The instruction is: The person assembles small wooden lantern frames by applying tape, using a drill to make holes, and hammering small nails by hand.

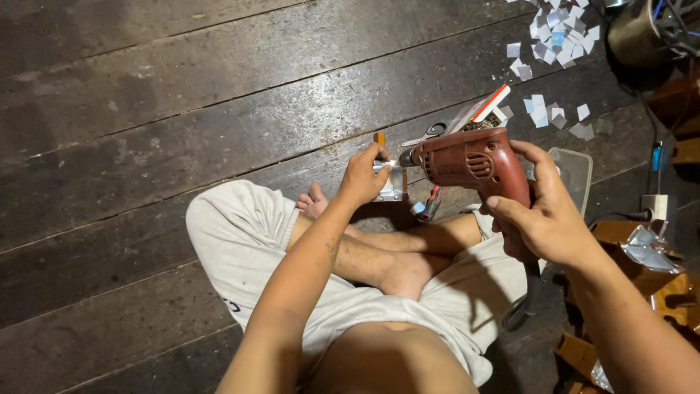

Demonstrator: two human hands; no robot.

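While gripped in right hand [543,219], red drill [470,164]; left hand [362,175] on metal piece [392,182].

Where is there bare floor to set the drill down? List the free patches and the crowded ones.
Free: the dark floorboards left of the left hand and beyond the knee. Crowded: past the drill in the right hand, with scissors and paper scraps; the right side holds wooden pieces.

Left hand [362,175] reaches forward, arm nearly straight, fingers pinched at the nose of the dark red electric hand drill [470,164]. Right hand [543,211] wraps the drill's grip from behind, wrist bent, forearm running back lower right. Legs crossed beneath.
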